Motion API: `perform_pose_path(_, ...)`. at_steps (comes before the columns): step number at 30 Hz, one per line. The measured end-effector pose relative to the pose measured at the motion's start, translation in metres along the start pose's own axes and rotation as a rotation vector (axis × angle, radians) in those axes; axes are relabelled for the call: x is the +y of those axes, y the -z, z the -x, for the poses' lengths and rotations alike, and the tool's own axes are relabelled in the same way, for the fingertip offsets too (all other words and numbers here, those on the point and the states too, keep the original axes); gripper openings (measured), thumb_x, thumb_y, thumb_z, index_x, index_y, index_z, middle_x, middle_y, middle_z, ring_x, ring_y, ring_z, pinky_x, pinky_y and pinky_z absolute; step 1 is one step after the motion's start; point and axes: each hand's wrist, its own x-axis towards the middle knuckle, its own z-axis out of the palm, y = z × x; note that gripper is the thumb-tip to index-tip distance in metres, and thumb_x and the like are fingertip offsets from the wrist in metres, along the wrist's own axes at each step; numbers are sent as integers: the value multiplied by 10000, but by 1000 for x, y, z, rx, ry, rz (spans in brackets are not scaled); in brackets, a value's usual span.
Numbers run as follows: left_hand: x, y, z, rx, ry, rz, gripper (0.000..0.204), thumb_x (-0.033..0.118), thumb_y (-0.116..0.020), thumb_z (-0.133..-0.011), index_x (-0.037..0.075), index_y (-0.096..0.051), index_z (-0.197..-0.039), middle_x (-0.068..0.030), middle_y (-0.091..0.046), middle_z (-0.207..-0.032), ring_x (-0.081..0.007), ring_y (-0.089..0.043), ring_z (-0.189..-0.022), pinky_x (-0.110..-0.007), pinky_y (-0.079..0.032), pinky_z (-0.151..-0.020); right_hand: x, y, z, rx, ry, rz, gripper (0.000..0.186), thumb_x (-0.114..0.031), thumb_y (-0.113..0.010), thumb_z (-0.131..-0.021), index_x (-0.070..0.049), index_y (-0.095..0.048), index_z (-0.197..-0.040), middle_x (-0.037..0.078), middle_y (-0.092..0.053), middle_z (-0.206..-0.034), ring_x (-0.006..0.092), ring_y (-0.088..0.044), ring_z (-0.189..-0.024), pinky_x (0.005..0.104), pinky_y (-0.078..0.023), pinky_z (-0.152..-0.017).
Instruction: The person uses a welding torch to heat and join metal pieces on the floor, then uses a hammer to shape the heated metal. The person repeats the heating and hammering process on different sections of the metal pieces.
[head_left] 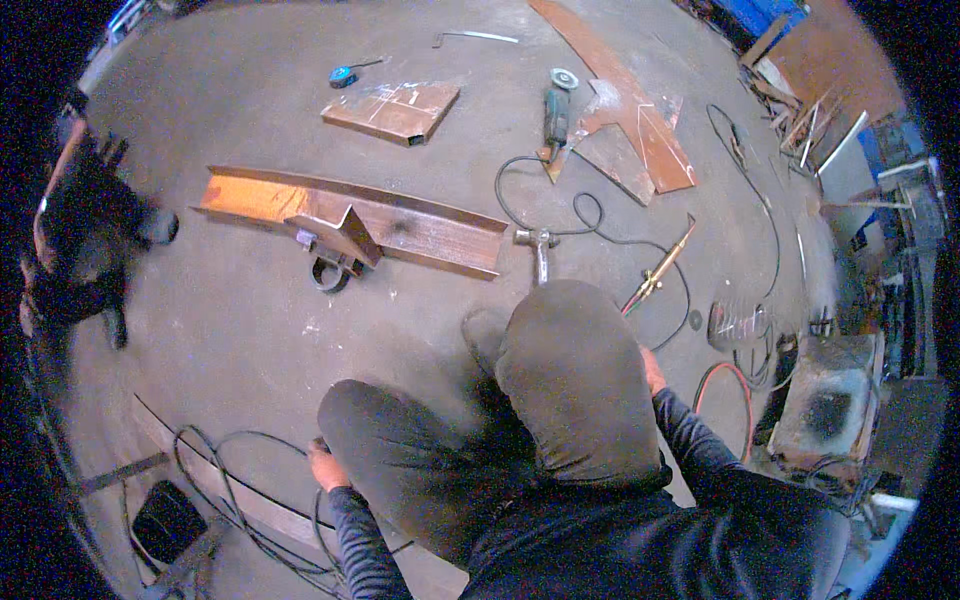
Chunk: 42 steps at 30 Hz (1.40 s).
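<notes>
My left hand (325, 467) is beside my left knee, next to a black cable (225, 475); its fingertips are dark and partly turned away, so I cannot see whether it holds anything. My right hand (653, 372) shows only in part past my right knee, its fingers hidden. In front of me on the floor lies a rusty steel beam (440, 228) with a bright orange left end. An angled bracket (340, 237) with a dark ring (328, 273) sits against it. Beyond my right knee are a hammer (541, 255) and a brass cutting torch (660, 265) with hoses.
Farther off lie an angle grinder (557, 115) with its cord, a blue tape measure (343, 76), a rusty steel plate (405, 110) and a long steel strip (650, 135). A dark-clothed person (90, 220) appears at the left. A scorched metal box (828, 395) stands right.
</notes>
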Motion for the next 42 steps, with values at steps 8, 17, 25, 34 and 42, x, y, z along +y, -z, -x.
perform_pose_path(8,5,-9,3,4,62,97,452,319,-597,-930,101,-593,-1325,-233,-712,-1105,-443,-676,-1005,-507,-528,-887,31,-1,-72,231,-374,-480,375,-331,-662,-929,-47,-653,-1173,156,-709,-860,289,-702,-779,426,-561,-700)
perform_pose_path(17,54,76,103,29,32,745,444,321,-686,-871,49,-614,-1214,-242,-701,-1106,-402,-662,-1045,-442,-506,-895,64,-35,-178,106,-619,-1209,244,-319,-661,-937,-111,-631,-1063,89,-654,-861,240,-652,-752,400,-543,-664)
perform_pose_path(25,77,22,134,-30,71,1039,387,277,-651,-906,24,-615,-1196,-202,-701,-1113,-338,-653,-1040,-421,-502,-896,120,0,-210,126,-480,-1453,149,-308,-659,-944,-169,-611,-964,28,-604,-862,196,-608,-728,377,-527,-632)
perform_pose_path(34,100,51,86,-26,-44,925,327,222,-616,-939,5,-605,-1183,-161,-694,-1105,-270,-641,-1005,-398,-500,-888,29,86,-156,220,-295,-1562,153,-229,-623,-947,-89,-562,-926,30,-558,-710,161,-536,-584,301,-486,-536)
perform_pose_path(42,120,111,55,91,10,866,254,122,-588,-925,45,-562,-1165,-109,-633,-907,-198,-621,-755,-366,-517,-695,-190,205,-70,328,-65,-1495,305,-204,-650,-923,-58,-545,-1169,19,-549,-767,107,-487,-552,266,-452,-500)
